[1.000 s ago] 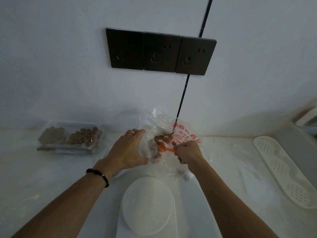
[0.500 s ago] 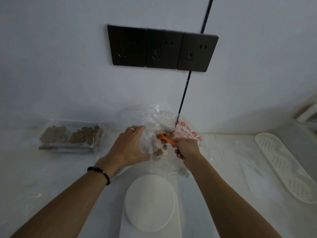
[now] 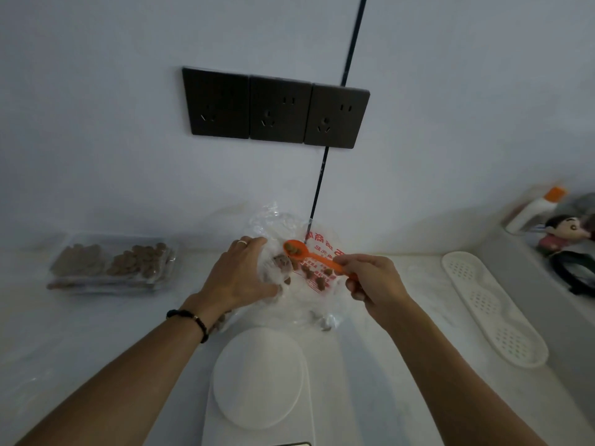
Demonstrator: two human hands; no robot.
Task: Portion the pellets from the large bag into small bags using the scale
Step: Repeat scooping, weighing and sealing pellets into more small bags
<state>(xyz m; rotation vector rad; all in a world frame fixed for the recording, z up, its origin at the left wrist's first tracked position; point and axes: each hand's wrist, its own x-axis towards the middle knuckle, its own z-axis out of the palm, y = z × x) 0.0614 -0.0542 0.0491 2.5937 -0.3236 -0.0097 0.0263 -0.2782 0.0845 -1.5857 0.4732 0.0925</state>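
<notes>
The small orange plastic spoon (image 3: 309, 256) now stands lifted clear of the pellets, its bowl raised and carrying a few brown pellets (image 3: 293, 250); half a second ago the bowl was lower, dipped among the pellets in the bag mouth. The scoop is therefore judged loaded and ready for transfer.

The right hand (image 3: 373, 281) pinches the spoon's handle between thumb and fingers, the remaining fingers curled beneath. The left hand (image 3: 240, 276) grips the left side of the large crumpled clear plastic bag with red print (image 3: 306, 284), holding its mouth open. That bag lies at the back edge of the white countertop (image 3: 386, 349), against the wall, with loose pellets visible through its film.

The white kitchen scale with round platform (image 3: 257, 378) sits just in front of the bag, at the near edge of the countertop. Its platform appears bare; no small bag is discernible on it, so no portion is yet weighed. Spillage over the bag rim is the risk in carrying the spoon across.

Toward the left edge, well apart, rest flat clear small bags filled with pellets (image 3: 111, 263), judged to be completed portions.
</notes>
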